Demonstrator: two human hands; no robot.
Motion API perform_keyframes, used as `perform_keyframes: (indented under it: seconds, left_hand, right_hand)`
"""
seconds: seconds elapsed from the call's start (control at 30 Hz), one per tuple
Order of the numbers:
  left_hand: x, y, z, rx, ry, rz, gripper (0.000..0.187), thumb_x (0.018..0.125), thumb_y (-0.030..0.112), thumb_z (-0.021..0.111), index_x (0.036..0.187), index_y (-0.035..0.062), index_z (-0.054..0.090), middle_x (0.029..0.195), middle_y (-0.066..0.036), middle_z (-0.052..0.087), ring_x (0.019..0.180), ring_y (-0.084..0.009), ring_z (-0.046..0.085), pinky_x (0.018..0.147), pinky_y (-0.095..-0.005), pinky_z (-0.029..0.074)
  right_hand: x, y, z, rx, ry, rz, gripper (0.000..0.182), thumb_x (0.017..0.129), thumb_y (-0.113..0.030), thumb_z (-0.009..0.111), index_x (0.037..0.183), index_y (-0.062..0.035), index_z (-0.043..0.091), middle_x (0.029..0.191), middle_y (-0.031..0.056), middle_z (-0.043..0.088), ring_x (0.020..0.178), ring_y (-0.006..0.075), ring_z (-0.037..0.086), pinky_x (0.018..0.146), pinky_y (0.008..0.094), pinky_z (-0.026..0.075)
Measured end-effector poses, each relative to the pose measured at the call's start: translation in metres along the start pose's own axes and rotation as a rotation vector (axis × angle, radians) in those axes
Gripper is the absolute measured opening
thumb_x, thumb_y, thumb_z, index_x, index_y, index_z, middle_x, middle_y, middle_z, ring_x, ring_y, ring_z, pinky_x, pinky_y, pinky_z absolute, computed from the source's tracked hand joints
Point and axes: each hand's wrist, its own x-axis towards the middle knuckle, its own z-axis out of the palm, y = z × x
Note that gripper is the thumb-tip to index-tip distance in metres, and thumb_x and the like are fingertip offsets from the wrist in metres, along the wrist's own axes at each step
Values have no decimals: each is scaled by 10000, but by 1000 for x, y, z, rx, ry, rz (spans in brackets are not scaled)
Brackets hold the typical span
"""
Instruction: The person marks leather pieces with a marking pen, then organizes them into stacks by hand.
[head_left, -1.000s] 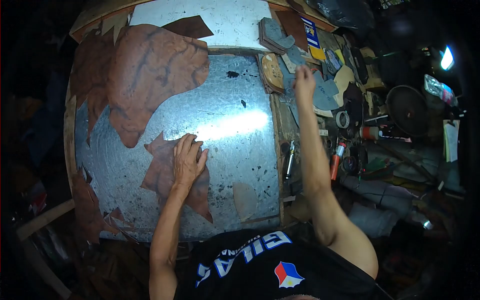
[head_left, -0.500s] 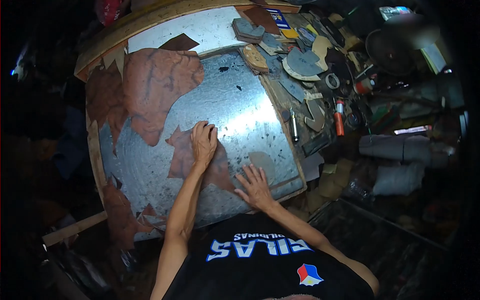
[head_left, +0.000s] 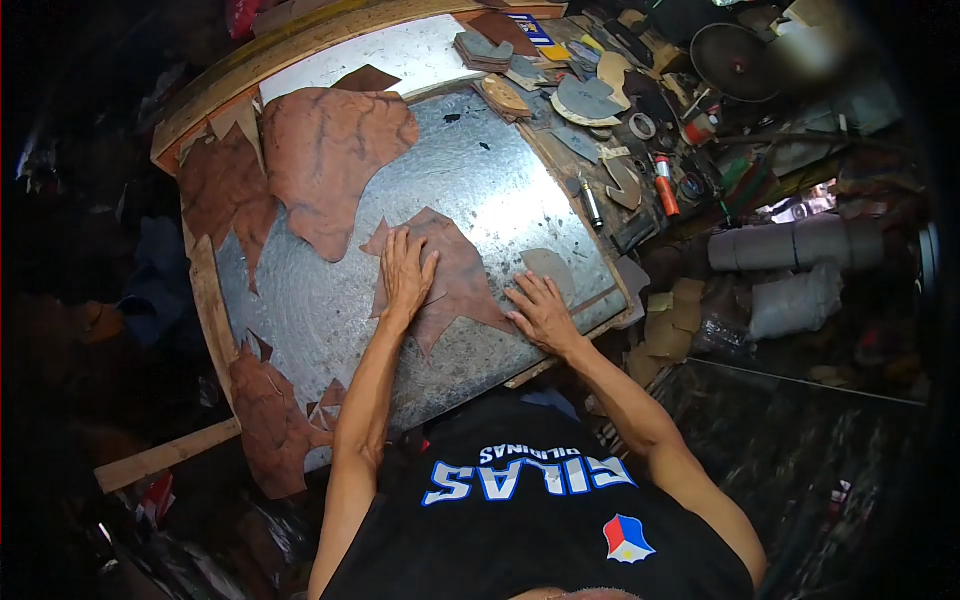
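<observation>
My left hand [head_left: 404, 278] lies flat, fingers stretched out, on the left part of an irregular piece of brown leather [head_left: 455, 268]. The leather rests on a metal-topped work surface [head_left: 480, 160]. To the right, my right hand [head_left: 546, 316] is spread on the metal beside the leather's pointed right corner. Its fingertips are close below a grey, rounded flat piece [head_left: 548, 268]. Neither hand grips anything.
A large brown hide piece [head_left: 335, 165] lies at the upper left, with leather scraps [head_left: 270, 425] at the lower left edge. Flat shaped pieces [head_left: 585, 100], an orange-red tube [head_left: 666, 188] and a tape roll [head_left: 642, 126] crowd the right side. Wooden edging [head_left: 215, 320] borders the metal.
My left hand has flattened and opened, and more of the leather's upper part shows to its right. My right hand stays spread on the metal. The whole view has shifted slightly.
</observation>
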Motion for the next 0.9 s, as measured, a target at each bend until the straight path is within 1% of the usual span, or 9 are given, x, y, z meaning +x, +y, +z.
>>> perform_keyframes:
  seconds: [0.13, 0.23, 0.3, 0.37, 0.4, 0.63, 0.67, 0.73, 0.9]
  left_hand:
    - [-3, 5, 7, 78, 54, -30, 382, 899, 302, 614, 1184, 49, 600, 1398, -219, 442, 1357, -414, 316, 1119, -520, 232]
    - [-1, 9, 6, 95, 50, -45, 388, 900, 313, 614, 1190, 55, 600, 1407, -214, 439, 1361, -410, 315, 1126, -518, 220]
    - [-1, 11, 6, 112, 40, -56, 390, 901, 314, 614, 1194, 57, 600, 1408, -212, 440, 1362, -407, 315, 1128, -517, 220]
    - [-1, 11, 7, 120, 0, -97, 371, 921, 310, 589, 1198, 62, 592, 1437, -189, 419, 1382, -388, 295, 1134, -516, 205]
    - [0, 13, 6, 119, -11, -114, 373, 916, 306, 599, 1197, 60, 594, 1438, -183, 423, 1383, -386, 297, 1134, -514, 207]
    - [9, 17, 1, 153, -97, -204, 427, 848, 327, 683, 1164, 47, 622, 1436, -173, 430, 1370, -383, 324, 1116, -516, 236]
    - [10, 17, 2, 165, -102, -209, 451, 828, 343, 701, 1159, 49, 620, 1428, -173, 436, 1367, -382, 328, 1111, -523, 243]
    - [16, 21, -1, 173, -128, -229, 448, 826, 335, 704, 1154, 44, 615, 1425, -173, 436, 1367, -384, 328, 1113, -526, 239]
    - [20, 25, -3, 195, -159, -261, 452, 818, 353, 709, 1141, 53, 615, 1404, -176, 446, 1357, -387, 335, 1109, -525, 251]
  right_hand:
    - [37, 20, -29, 210, 64, 42, 366, 903, -242, 618, 1215, -52, 583, 1217, 180, 597, 1182, 358, 533, 1006, 450, 391]
    - [109, 75, -43, 251, 348, 94, 376, 888, -255, 646, 1144, 19, 613, 1099, 218, 649, 1003, 390, 609, 863, 427, 476]
    - [177, 123, -57, 514, 363, 294, 463, 889, -337, 651, 1162, 34, 602, 1042, 202, 670, 943, 270, 635, 845, 355, 475]
    - [253, 202, -46, 771, 370, 441, 522, 874, -431, 651, 1125, 26, 619, 904, 81, 639, 842, 130, 569, 711, 294, 465]
    - [282, 215, -61, 959, 308, 592, 544, 866, -431, 686, 1203, -15, 585, 977, 70, 608, 869, 145, 570, 722, 266, 471]
    - [463, 319, -33, 1173, 218, 1042, 680, 813, -465, 732, 1278, -35, 483, 942, 78, 585, 862, 199, 598, 765, 387, 523]
    - [474, 323, -27, 1187, 204, 1050, 680, 813, -465, 732, 1278, -35, 483, 942, 78, 585, 862, 199, 598, 765, 387, 523]
    - [490, 327, -16, 1489, 193, 1005, 488, 791, -446, 738, 1064, -67, 597, 945, 74, 616, 888, 212, 578, 788, 388, 510]
    - [509, 340, 5, 1613, 230, 940, 356, 798, -354, 732, 1024, -115, 599, 948, 73, 625, 857, 225, 594, 752, 378, 501]
